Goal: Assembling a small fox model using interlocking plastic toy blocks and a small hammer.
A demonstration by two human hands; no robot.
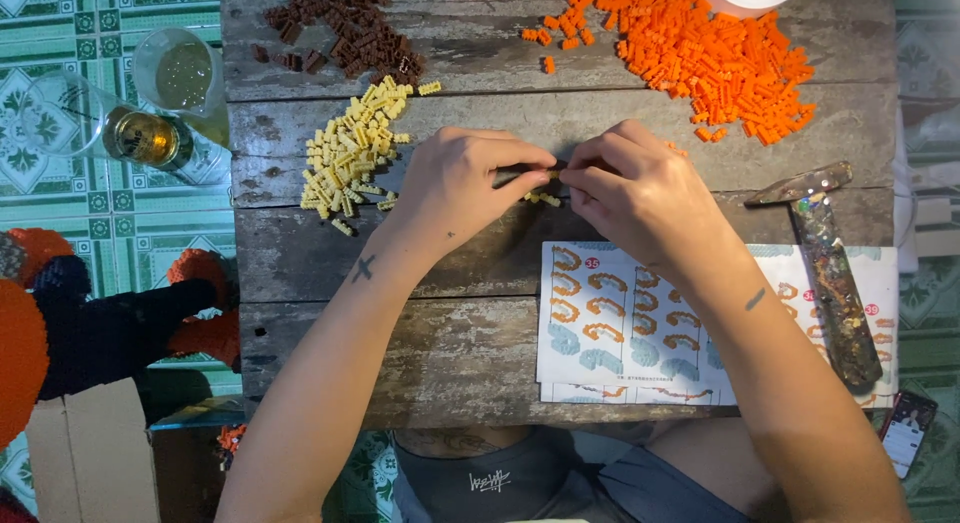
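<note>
My left hand (455, 183) and my right hand (630, 183) meet at the middle of a weathered wooden table (440, 353). Their fingertips pinch a small assembly of tiny building bricks (548, 175) between them; most of it is hidden by the fingers. A few loose cream bricks (545, 197) lie just under the fingertips. A heap of cream bricks (350, 148) sits left of my left hand. An orange brick pile (700, 58) spreads at the back right, and a brown brick pile (345, 28) at the back left.
A printed instruction sheet (620, 323) lies under my right forearm. A paint-stained hammer (825, 263) rests on its right side. Clear cups (180, 73) stand on the tiled floor at left. A phone (905, 428) lies at lower right, and an orange-and-black brick model (80, 323) at left.
</note>
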